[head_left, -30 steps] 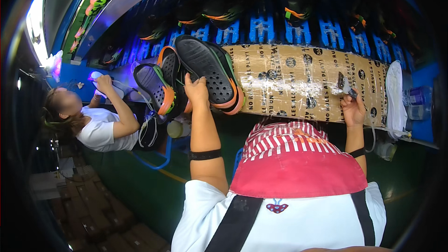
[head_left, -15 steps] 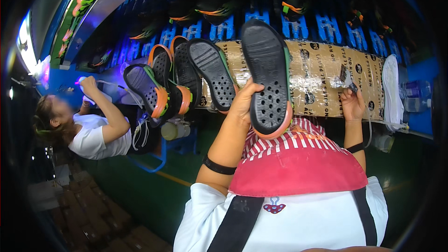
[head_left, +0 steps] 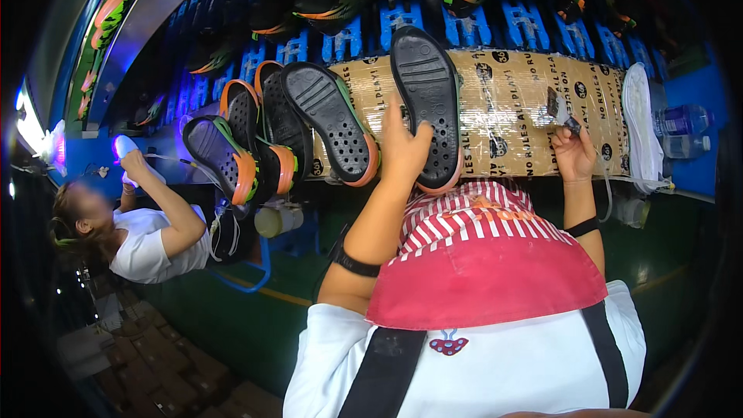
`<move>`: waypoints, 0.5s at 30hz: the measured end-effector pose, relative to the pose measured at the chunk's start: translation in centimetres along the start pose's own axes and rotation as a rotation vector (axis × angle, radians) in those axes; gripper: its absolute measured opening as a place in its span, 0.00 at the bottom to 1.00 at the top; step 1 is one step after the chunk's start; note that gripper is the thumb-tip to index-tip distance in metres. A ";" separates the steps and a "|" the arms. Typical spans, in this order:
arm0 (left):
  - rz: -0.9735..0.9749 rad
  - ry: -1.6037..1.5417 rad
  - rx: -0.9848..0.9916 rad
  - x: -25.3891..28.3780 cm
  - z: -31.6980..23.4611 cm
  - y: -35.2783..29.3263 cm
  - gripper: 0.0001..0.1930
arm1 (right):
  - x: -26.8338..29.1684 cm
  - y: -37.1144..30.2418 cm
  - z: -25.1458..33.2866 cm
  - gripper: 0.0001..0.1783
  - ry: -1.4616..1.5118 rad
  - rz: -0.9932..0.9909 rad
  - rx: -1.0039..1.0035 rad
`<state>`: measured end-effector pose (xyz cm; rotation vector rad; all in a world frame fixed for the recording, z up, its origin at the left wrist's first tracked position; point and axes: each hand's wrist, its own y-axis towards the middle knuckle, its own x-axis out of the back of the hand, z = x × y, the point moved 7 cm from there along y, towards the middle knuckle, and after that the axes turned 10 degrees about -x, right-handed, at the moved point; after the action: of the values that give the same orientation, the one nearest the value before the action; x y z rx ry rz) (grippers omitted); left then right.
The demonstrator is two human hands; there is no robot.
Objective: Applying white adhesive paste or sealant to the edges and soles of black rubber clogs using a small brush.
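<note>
A black shoe sole (head_left: 429, 81) with rows of holes and a pale orange heel edge lies on a cardboard-covered bench (head_left: 511, 120). My left hand (head_left: 404, 145) is beside it, fingers stretched along its left side and thumb touching its edge. In my right hand (head_left: 574, 156) is a small brush (head_left: 559, 108), its dark tip pointing up and away over the cardboard. Another black sole (head_left: 331, 120) with green and orange edging stands just left of my left hand. Several more soles, among them one with an orange heel (head_left: 224, 159), lean together further left.
Behind the bench runs a rack of blue holders (head_left: 464, 31) carrying dark shoe uppers (head_left: 329, 15). At the right are a white pad (head_left: 641, 128) and clear bottles (head_left: 685, 131). A co-worker (head_left: 159, 232) sits at the left, near a pale jar (head_left: 277, 220).
The sole has gone from my left hand's grip down onto the cardboard, and those fingers have straightened. My right hand has shifted slightly, still with the brush. The view has shifted a little.
</note>
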<state>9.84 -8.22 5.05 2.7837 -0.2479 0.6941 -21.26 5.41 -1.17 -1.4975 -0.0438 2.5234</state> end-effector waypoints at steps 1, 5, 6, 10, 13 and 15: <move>0.003 -0.001 0.003 0.8 -0.4 -0.7 0.28 | 0.1 -0.1 0.1 0.18 0.000 -0.004 -0.001; -0.233 0.080 -0.115 7.0 -4.4 -3.6 0.27 | 0.1 0.0 0.0 0.18 -0.005 -0.013 -0.024; -0.300 0.114 -0.096 8.4 -3.4 -4.7 0.25 | 0.1 0.1 0.0 0.18 -0.021 -0.024 -0.033; -0.581 -0.111 0.110 12.5 0.8 -8.8 0.14 | 0.0 0.0 0.0 0.17 -0.015 -0.016 -0.047; -0.718 -0.231 0.421 14.6 3.6 -11.0 0.11 | -0.2 0.1 0.0 0.17 -0.011 0.001 -0.065; -0.750 -0.292 0.543 15.3 4.6 -11.4 0.17 | 0.0 0.1 0.0 0.17 -0.005 -0.024 -0.060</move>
<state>27.77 -0.30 6.14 3.0922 1.0269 0.1694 -21.30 5.30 -1.14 -1.5035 -0.1379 2.5282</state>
